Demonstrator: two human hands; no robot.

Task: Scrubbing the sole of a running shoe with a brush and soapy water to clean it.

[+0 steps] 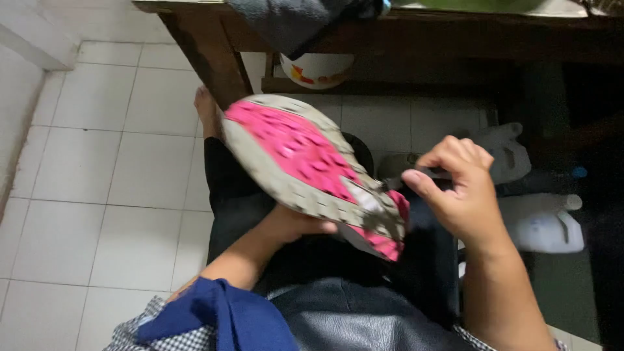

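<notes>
Pink-and-grey rubber sole up, the shoe (312, 172) lies tilted over the person's lap, the left hand (296, 224) gripping it from beneath while the right hand (458, 188) pinches something small and blurred by its heel. White plastic jugs (539, 218) stand just beyond the right hand, and a white bowl (316, 69) sits under the dark wooden bench (214, 52). White floor tiles (110, 162) spread to the left.
</notes>
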